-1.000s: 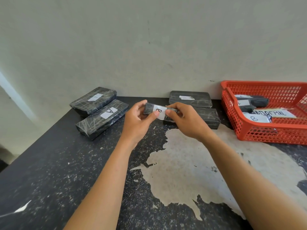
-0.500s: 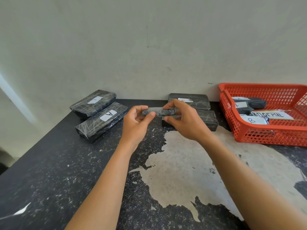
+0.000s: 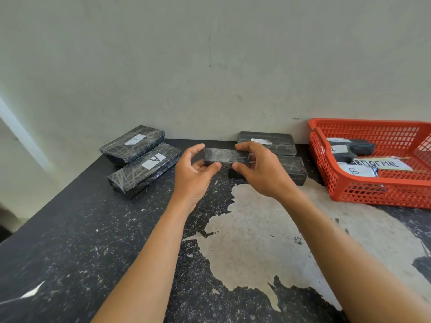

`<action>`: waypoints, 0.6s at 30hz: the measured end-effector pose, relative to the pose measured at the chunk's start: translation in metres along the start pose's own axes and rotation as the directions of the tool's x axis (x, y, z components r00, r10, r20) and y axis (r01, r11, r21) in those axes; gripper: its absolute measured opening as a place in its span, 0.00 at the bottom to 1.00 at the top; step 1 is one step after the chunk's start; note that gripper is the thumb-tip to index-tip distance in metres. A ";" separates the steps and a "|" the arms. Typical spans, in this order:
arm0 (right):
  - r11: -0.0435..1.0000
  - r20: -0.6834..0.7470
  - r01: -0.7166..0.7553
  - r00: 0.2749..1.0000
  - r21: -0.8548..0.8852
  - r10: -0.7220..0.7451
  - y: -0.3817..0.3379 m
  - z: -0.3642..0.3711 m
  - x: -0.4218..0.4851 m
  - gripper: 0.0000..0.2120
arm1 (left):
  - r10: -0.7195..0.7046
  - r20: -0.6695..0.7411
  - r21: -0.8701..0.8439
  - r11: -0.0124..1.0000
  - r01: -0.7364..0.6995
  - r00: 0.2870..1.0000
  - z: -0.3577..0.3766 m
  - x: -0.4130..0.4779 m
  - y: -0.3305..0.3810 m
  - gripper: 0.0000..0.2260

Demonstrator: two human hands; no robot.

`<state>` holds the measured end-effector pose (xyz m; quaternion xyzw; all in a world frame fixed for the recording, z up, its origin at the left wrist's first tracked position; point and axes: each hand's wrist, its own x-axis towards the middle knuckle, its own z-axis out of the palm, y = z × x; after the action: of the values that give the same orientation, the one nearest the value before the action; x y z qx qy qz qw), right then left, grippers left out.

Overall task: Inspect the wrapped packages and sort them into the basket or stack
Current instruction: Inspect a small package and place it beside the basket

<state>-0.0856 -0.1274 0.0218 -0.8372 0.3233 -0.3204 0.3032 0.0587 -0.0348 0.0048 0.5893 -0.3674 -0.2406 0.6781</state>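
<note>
The left hand (image 3: 193, 174) and the right hand (image 3: 262, 174) are holding a small package (image 3: 225, 157) between them. Each is pinching one end, with the thumb on the near edge and the fingers curled over the far edge. The package is being held level in the air above the far middle of the table (image 3: 70, 229). It is showing a black face under glossy clear film that is catching the light in pale streaks.

Just behind it, two larger packages are lying one behind the other. The rear package (image 3: 277, 142) is sitting by the wall with a white label, and the front package (image 3: 292, 169) is being partly hidden by the right hand. To the left, two more are lying side by side at an angle: the A-labelled package (image 3: 144, 170) and the far-left package (image 3: 133, 144). At the right, a red basket (image 3: 363, 185) is holding several wrapped packages, among them a B-labelled package (image 3: 359, 170), and a handwritten card (image 3: 387, 163). A large pale worn patch (image 3: 256, 241) is showing under the forearms.
</note>
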 end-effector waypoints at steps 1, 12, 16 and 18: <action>1.000 -0.002 0.006 1.000 -0.016 -0.006 0.000 -0.001 0.000 0.20 | -0.006 0.004 -0.009 1.000 0.006 1.000 0.000 0.000 0.000 0.24; 0.999 -0.026 0.018 1.000 0.034 -0.017 -0.001 -0.003 0.000 0.14 | 0.037 0.008 0.017 0.999 -0.037 0.999 0.001 0.002 -0.008 0.16; 0.998 -0.047 0.051 0.998 -0.024 -0.052 -0.002 -0.002 -0.001 0.10 | 0.019 0.024 0.000 1.000 -0.019 1.000 0.002 0.002 -0.008 0.16; 0.997 -0.045 0.063 0.997 -0.046 -0.065 -0.001 -0.002 0.000 0.08 | 0.009 0.037 -0.018 1.000 -0.009 0.999 0.002 0.002 -0.010 0.14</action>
<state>-0.0866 -0.1273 0.0235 -0.8460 0.3103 -0.3420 0.2665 0.0594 -0.0398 -0.0040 0.5772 -0.3803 -0.2517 0.6774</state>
